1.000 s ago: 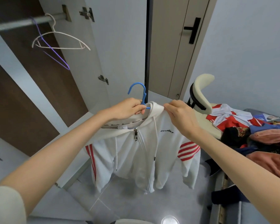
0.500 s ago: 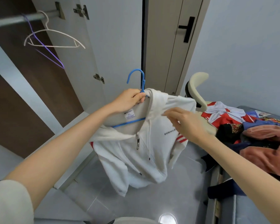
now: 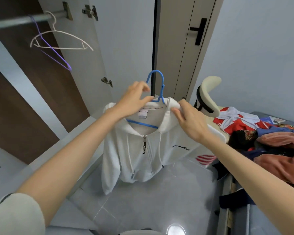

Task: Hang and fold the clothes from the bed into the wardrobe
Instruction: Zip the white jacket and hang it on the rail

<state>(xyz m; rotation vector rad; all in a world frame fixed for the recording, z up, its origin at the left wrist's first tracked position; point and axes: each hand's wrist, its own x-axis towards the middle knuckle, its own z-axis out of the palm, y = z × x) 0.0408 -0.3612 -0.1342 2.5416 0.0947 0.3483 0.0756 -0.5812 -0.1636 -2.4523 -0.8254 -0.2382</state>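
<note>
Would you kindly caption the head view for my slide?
Left hand and right hand hold a white hoodie on a blue hanger before the wardrobe.

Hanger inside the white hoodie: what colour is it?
The hanger is blue, inside the white hoodie; the head view shows it best.

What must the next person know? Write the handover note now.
Left hand grips the hoodie collar beside the blue hanger neck.
Right hand pinches the hood fabric at the other shoulder.
Done: the blue hanger sits inside the hoodie's neck, held up in front of the open wardrobe.
Left: hook it on the rail by the two bare hangers, then work through the pile on the bed.
</note>
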